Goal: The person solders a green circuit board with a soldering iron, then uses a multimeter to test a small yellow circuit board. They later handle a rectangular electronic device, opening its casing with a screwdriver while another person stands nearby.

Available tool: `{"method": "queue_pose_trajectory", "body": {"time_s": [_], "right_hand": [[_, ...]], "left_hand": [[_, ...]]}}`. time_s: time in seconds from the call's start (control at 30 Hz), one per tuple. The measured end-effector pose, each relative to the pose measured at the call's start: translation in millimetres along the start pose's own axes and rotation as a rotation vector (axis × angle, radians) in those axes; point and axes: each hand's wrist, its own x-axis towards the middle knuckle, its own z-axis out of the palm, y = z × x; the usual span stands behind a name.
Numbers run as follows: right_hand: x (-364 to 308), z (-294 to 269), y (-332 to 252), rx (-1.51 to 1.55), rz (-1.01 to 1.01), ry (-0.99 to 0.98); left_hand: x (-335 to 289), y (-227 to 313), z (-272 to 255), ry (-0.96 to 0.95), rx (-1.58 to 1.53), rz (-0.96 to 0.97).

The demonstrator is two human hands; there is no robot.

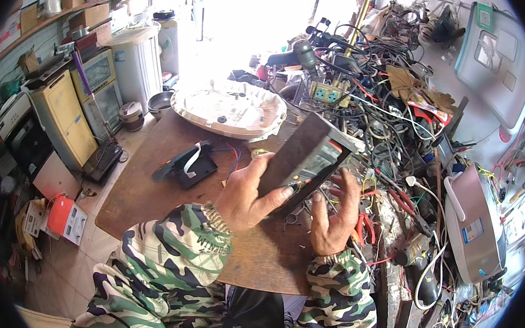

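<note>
A black box-shaped housing [289,156] is held tilted above the wooden table by my left hand [247,195], whose thumb lies across its near edge. An open side of the housing shows a clear, shiny panel and some orange bits inside. Beside its right edge is my right hand [334,219], with fingers bent and apart and nothing seen in them; whether a fingertip touches the housing is unclear. To the left on the table lies a separate black part [194,173] with a white ribbon cable [194,158] and thin red and blue wires.
A large round whitish cover [228,108] sits at the table's [139,181] far edge. Along the right are heaped cables, a power strip [328,95], pliers [401,201] and gloves [416,87]. Appliances and a red-and-white box [66,219] stand on the left floor.
</note>
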Motion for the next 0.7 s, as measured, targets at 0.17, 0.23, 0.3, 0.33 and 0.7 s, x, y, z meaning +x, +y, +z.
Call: {"method": "queue_pose_trajectory", "body": {"time_s": [0.17,0.23,0.3,0.33,0.7], "right_hand": [[3,-6,-6,-0.156,-0.072,0.026],[0,-6,0,-0.08,-0.014,0.051],[-4,-4,6,-0.044,-0.001,0.048],[-7,-3,10,0.041,0.046,0.039],[-10,-1,-2,0.086,-0.133,-0.004]], "left_hand": [[-2,-10,3,0.013,0.367,0.285],[-2,-10,7,0.02,0.417,0.348],[-6,-7,5,0.025,0.454,0.368],[-8,-6,5,0.022,0.447,0.356],[-9,-6,8,-0.009,0.382,0.322]]}}
